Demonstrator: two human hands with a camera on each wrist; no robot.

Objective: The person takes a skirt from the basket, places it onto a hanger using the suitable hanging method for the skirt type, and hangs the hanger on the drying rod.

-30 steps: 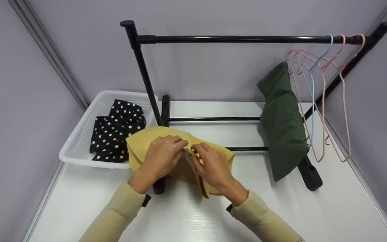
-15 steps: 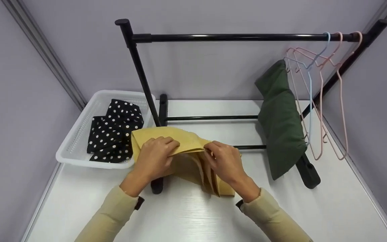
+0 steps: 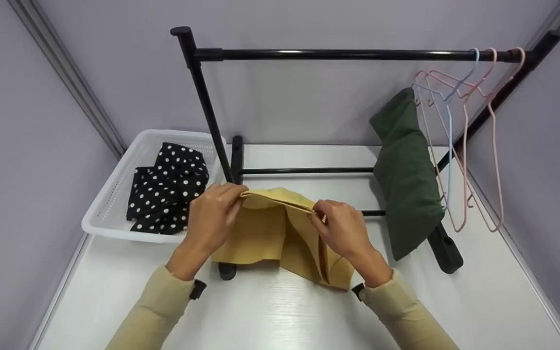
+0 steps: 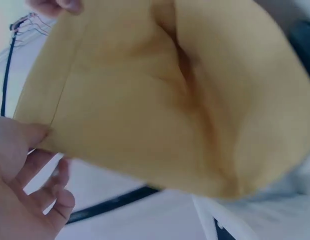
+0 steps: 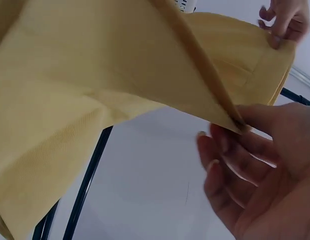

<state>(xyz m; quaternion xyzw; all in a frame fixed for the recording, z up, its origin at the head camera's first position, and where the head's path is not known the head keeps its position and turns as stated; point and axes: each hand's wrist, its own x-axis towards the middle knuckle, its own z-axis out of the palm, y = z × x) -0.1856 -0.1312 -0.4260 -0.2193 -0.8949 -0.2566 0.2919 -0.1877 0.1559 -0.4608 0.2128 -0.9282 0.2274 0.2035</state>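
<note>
The yellow cloth [image 3: 260, 233] is held over the tabletop [image 3: 280, 321] near the middle of the head view, by the near left foot of the black rack [image 3: 338, 55]. Its upper edge is stretched between the two hands, aligned from just past 9 o'clock to just past 3 o'clock. Its longest visible spread is angled from 10 toward 4 o'clock; the loose part is draped toward 6 o'clock, with one lower corner turned between 4 and 5. Whether the tabletop is touched by the hem cannot be told. The edge is pinched by the left hand [image 3: 212, 216] in a narrow grip, and likewise by the right hand [image 3: 343, 228], thumb against fingers. From the cloth, the white basket [image 3: 96, 206], in which the black dotted cloth [image 3: 166, 192] is held, is seen at 10 o'clock; the dark green cloth [image 3: 409, 175] and three hangers [image 3: 494, 121] are seen at 2 o'clock.
</note>
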